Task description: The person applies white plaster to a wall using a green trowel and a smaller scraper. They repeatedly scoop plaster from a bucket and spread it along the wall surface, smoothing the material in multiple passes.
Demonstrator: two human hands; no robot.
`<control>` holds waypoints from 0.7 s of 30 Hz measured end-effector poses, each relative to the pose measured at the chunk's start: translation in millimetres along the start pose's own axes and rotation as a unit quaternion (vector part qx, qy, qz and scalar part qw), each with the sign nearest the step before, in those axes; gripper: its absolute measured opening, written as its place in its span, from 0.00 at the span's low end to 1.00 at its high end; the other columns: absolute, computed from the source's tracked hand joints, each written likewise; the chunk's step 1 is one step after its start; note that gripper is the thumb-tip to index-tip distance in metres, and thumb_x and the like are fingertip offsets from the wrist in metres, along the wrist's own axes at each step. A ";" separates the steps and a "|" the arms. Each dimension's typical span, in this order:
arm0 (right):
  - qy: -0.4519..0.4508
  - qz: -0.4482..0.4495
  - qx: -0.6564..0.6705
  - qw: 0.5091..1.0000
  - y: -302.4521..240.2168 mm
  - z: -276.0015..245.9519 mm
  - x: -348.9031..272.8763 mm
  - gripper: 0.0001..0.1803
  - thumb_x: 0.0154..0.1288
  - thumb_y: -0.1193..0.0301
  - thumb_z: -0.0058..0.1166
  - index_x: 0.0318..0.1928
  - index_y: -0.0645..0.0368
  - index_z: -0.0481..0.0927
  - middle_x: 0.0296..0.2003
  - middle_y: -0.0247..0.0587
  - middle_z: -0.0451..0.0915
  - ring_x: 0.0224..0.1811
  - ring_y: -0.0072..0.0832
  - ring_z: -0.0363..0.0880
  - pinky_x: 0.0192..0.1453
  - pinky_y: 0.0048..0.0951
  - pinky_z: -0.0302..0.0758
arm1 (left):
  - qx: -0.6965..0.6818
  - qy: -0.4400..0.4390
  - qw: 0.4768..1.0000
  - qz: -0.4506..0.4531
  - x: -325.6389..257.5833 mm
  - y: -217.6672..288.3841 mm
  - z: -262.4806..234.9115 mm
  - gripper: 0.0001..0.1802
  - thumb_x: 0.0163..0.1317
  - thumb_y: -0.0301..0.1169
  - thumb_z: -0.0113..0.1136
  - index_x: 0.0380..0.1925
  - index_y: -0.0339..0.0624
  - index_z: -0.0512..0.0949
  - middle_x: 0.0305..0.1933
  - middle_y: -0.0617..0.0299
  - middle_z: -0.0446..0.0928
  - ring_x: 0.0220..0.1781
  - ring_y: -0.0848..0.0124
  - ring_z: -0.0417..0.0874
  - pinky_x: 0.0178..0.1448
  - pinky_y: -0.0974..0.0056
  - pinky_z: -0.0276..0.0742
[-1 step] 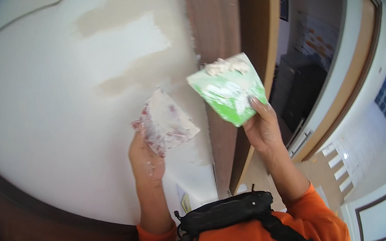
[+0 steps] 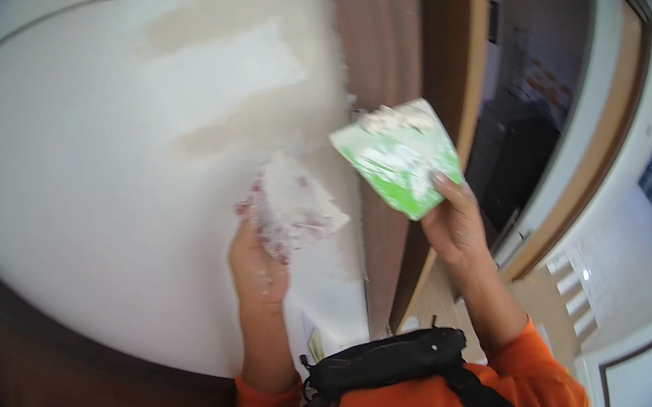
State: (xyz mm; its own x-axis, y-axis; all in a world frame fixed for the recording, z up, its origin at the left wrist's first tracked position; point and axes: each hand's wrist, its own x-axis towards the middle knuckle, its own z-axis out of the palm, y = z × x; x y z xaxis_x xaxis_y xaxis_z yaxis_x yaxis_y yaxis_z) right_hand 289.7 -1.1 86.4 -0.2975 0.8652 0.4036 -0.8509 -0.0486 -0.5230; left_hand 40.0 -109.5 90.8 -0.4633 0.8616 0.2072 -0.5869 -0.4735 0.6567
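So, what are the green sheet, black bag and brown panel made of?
Green sheet: probably plastic, smooth-looking where bright green shows between pale smears.
Black bag: likely fabric, matt, with soft, rounded edges.
Brown panel: wood or wood-look laminate, fairly matt, with lengthwise streaks; I can't tell which.

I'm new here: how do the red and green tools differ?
The red tool is in the left hand, the green tool in the right hand. The green tool carries a pale lump near its top edge; the red tool's coating looks flatter. Both have whitish smears.
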 end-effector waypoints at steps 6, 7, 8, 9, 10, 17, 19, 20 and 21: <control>0.043 -0.152 -0.260 0.953 14.5 -1.6 3.8 0.21 0.70 0.77 0.61 0.61 0.70 0.76 0.54 0.45 0.84 0.53 0.30 0.85 0.63 0.33 0.79 | -0.111 0.021 0.993 -0.036 -0.8 -10.9 -16.3 0.24 0.79 0.39 0.50 0.67 0.34 0.71 0.66 0.54 0.78 0.66 0.60 0.80 0.74 0.54 0.72; 0.034 -0.174 -0.331 0.927 17.5 -0.4 6.3 0.19 0.70 0.77 0.61 0.59 0.70 0.78 0.53 0.44 0.85 0.52 0.28 0.85 0.62 0.31 0.78 | -0.118 0.033 0.991 -0.058 -2.7 -11.3 -15.3 0.24 0.79 0.39 0.50 0.67 0.34 0.71 0.66 0.54 0.78 0.66 0.60 0.80 0.74 0.54 0.73; 0.018 -0.202 -0.393 0.897 24.1 0.7 12.3 0.17 0.70 0.78 0.62 0.57 0.70 0.80 0.51 0.43 0.85 0.51 0.26 0.84 0.60 0.29 0.78 | -0.115 0.032 0.992 -0.046 -1.4 -12.1 -16.9 0.24 0.79 0.39 0.49 0.67 0.34 0.71 0.66 0.54 0.78 0.66 0.60 0.80 0.73 0.54 0.73; 0.037 -0.211 -0.437 0.874 25.8 2.6 14.6 0.12 0.70 0.78 0.62 0.51 0.71 0.83 0.47 0.39 0.87 0.48 0.22 0.83 0.56 0.25 0.75 | -0.110 0.020 0.993 -0.046 -1.8 -11.0 -15.0 0.24 0.79 0.39 0.49 0.67 0.34 0.71 0.66 0.54 0.78 0.66 0.60 0.80 0.73 0.54 0.73; 0.022 -0.225 -0.443 0.867 32.8 3.8 21.4 0.10 0.69 0.77 0.65 0.48 0.70 0.85 0.43 0.36 0.87 0.43 0.19 0.81 0.49 0.21 0.75 | -0.105 0.014 0.993 -0.049 0.0 -11.4 -16.5 0.24 0.79 0.39 0.48 0.67 0.34 0.71 0.66 0.53 0.78 0.66 0.60 0.80 0.73 0.54 0.73; -0.229 -0.371 -0.572 0.695 53.2 1.4 36.6 0.12 0.66 0.83 0.62 0.50 0.70 0.83 0.40 0.48 0.85 0.40 0.32 0.84 0.47 0.28 0.78 | -0.075 0.056 0.996 0.008 1.8 -17.4 -14.9 0.24 0.81 0.37 0.44 0.68 0.33 0.68 0.67 0.52 0.75 0.67 0.61 0.79 0.72 0.52 0.74; -0.295 -0.377 -0.564 0.673 60.7 -2.8 40.0 0.19 0.59 0.88 0.62 0.52 0.68 0.84 0.50 0.52 0.86 0.52 0.46 0.86 0.58 0.38 0.82 | -0.083 0.055 0.995 0.018 3.1 -18.4 -14.9 0.23 0.81 0.36 0.44 0.68 0.33 0.69 0.66 0.52 0.76 0.66 0.61 0.80 0.71 0.53 0.75; -0.294 -0.384 -0.569 0.665 63.4 -4.5 40.7 0.21 0.57 0.88 0.63 0.53 0.68 0.83 0.50 0.51 0.86 0.52 0.46 0.86 0.58 0.38 0.82 | -0.085 0.060 0.994 0.018 3.7 -19.3 -14.3 0.23 0.81 0.36 0.43 0.67 0.33 0.69 0.66 0.53 0.76 0.66 0.61 0.80 0.70 0.53 0.76; -0.308 -0.390 -0.574 0.651 67.0 -6.1 43.3 0.23 0.55 0.88 0.63 0.54 0.68 0.83 0.50 0.50 0.86 0.53 0.47 0.86 0.58 0.38 0.82 | -0.073 0.062 0.995 0.036 6.7 -20.5 -13.9 0.22 0.81 0.35 0.43 0.67 0.33 0.69 0.65 0.53 0.77 0.65 0.62 0.81 0.70 0.54 0.77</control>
State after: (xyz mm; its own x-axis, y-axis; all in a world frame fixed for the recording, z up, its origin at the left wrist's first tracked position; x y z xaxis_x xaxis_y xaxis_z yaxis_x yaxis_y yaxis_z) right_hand 222.4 36.2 64.2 -0.3873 0.0229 0.9216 -0.0678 0.9963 -0.0532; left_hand 39.7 -96.6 68.7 -0.5810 0.7996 0.1520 -0.6354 -0.5622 0.5293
